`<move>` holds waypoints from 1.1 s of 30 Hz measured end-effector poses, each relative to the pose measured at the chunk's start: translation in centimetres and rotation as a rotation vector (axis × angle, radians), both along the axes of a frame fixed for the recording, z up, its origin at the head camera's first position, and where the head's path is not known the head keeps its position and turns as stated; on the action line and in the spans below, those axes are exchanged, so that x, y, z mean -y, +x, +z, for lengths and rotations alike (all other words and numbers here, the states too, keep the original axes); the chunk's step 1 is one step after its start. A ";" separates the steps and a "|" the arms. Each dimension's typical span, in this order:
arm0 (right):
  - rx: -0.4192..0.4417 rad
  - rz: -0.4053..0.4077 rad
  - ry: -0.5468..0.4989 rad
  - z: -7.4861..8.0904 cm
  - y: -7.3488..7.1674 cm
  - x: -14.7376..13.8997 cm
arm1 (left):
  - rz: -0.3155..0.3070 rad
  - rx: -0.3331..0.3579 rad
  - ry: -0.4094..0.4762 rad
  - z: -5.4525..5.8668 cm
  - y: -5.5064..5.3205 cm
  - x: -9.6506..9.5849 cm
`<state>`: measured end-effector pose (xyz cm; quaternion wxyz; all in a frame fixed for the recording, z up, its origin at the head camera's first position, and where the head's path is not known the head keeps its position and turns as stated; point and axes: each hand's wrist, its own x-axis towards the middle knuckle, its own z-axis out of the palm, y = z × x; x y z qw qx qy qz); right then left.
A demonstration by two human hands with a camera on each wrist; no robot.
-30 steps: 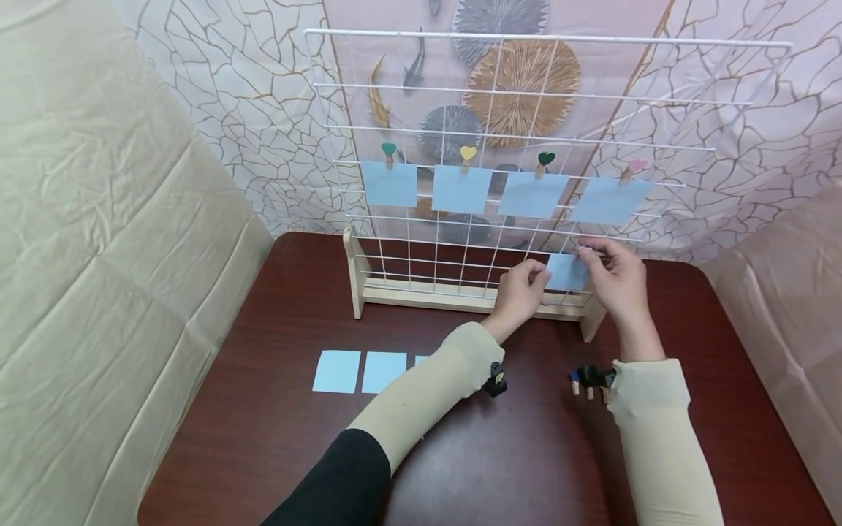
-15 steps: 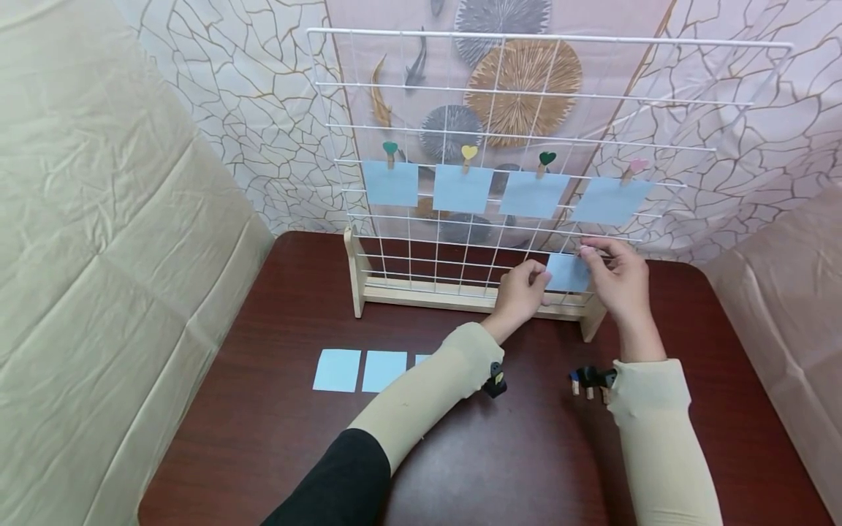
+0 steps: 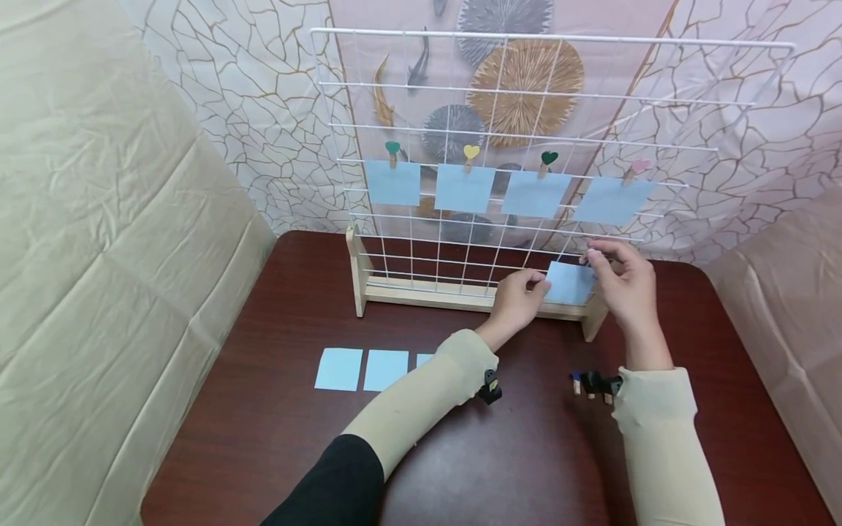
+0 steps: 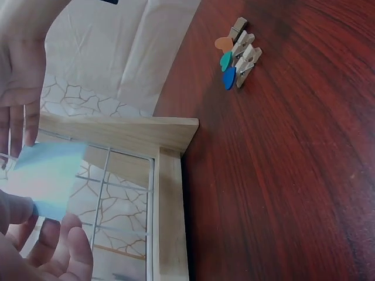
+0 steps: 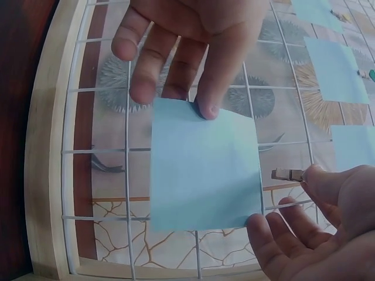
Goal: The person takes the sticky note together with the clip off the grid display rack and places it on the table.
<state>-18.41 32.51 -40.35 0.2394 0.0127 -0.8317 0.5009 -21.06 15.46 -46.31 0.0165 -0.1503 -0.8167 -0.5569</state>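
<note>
A light-blue square of paper (image 3: 569, 283) is held in front of the lower right of a white wire grid (image 3: 463, 252). My left hand (image 3: 516, 301) pinches its left edge between thumb and fingers. At the right, my right hand (image 3: 626, 281) pinches a small wooden clothespin (image 5: 287, 174) between thumb and index finger. The clothespin is apart from the paper, while another right fingertip touches the paper's corner in the right wrist view. Several blue papers (image 3: 465, 188) hang in a row higher on the grid, each under a heart-topped clothespin.
Blue paper squares (image 3: 338, 369) lie on the dark wooden table (image 3: 276, 438), one partly hidden by the left sleeve. Three clothespins with orange, green and blue hearts (image 4: 228, 78) lie near the right wrist. A wooden stand (image 3: 427, 294) carries the grid.
The held paper has come down slightly and now tilts. My left hand has dropped a little with it. My right hand has shifted slightly right with the clothespin.
</note>
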 end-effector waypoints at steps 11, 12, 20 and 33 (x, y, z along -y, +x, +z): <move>-0.040 -0.007 0.014 0.1 0.5 0.2 | -0.009 -0.037 0.000 -0.2 0.3 1.1; -0.042 -0.012 0.017 0.1 0.6 0.2 | -0.014 -0.037 0.002 -0.2 0.4 1.2; -0.070 -0.028 -0.031 -0.5 1.4 0.1 | -0.056 -0.032 0.036 -0.1 1.5 2.2; 0.000 -0.074 -0.077 -1.5 4.1 -0.4 | -0.104 -0.097 0.070 -0.3 4.0 5.0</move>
